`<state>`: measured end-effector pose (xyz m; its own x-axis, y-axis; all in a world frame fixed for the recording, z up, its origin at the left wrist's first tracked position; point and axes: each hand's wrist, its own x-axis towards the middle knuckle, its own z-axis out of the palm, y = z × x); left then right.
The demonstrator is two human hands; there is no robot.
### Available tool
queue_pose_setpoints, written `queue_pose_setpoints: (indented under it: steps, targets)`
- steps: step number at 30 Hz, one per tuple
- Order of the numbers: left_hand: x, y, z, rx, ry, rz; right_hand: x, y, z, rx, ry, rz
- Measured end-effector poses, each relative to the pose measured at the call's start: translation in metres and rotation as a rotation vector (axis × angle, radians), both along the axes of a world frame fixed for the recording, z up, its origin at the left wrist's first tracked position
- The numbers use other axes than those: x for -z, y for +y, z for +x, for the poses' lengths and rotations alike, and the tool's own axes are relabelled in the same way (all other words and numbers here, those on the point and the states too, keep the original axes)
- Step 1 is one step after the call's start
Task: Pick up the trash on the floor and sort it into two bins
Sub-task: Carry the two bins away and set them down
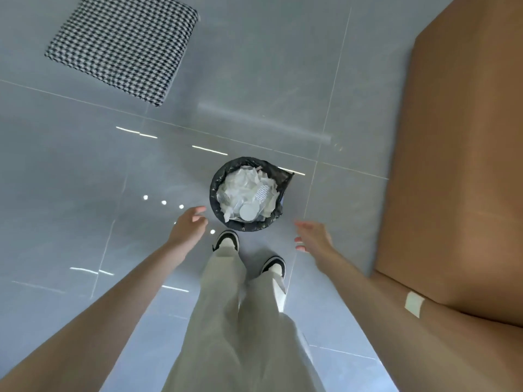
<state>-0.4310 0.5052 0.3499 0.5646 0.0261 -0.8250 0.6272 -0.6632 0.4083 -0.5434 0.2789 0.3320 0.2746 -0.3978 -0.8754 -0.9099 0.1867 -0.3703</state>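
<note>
Bright, soft-focus, wide-angle view; ceiling-light glare streaks the floor (85, 171).

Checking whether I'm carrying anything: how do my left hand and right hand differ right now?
The left hand reaches close beside the rim of the bin; the right hand hangs farther from it. The right forearm bears a pale patch; the left forearm is bare. Both are open and hold nothing.
</note>
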Motion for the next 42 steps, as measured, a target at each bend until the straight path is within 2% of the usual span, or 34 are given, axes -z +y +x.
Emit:
queue_pose_setpoints:
  steps: [7, 12, 16, 19, 22, 24, 28, 32, 38, 42]
  targets:
    - [0.141, -0.023, 0.059, 0.144, -0.052, 0.038, 0.138, 0.009, 0.041, -0.093, -0.025, -0.116]
    - [0.216, -0.041, 0.069, 0.097, -0.052, 0.045, 0.218, 0.006, 0.042, -0.071, -0.038, -0.145]
    - [0.256, -0.042, 0.070, 0.027, -0.098, 0.060, 0.256, -0.004, 0.033, 0.164, -0.043, -0.282]
    - [0.273, -0.043, 0.067, 0.002, -0.171, 0.065, 0.270, -0.010, 0.021, 0.396, 0.022, -0.263]
    - [0.279, -0.042, 0.064, -0.028, -0.218, 0.040, 0.282, -0.012, 0.016, 0.486, 0.060, -0.095]
    - [0.282, -0.041, 0.064, -0.029, -0.219, 0.045, 0.285, -0.009, 0.022, 0.438, 0.017, -0.060]
    - [0.290, -0.037, 0.065, -0.026, -0.230, 0.114, 0.291, 0.004, 0.035, 0.262, -0.038, -0.119]
    - [0.289, -0.033, 0.068, -0.150, -0.222, 0.109, 0.289, 0.007, 0.041, 0.291, -0.063, -0.249]
    - [0.242, -0.031, 0.066, -0.153, -0.250, -0.005, 0.244, 0.003, 0.032, 0.287, -0.091, -0.281]
    - [0.182, -0.028, 0.061, -0.174, -0.211, -0.054, 0.174, 0.003, 0.021, 0.324, -0.125, -0.279]
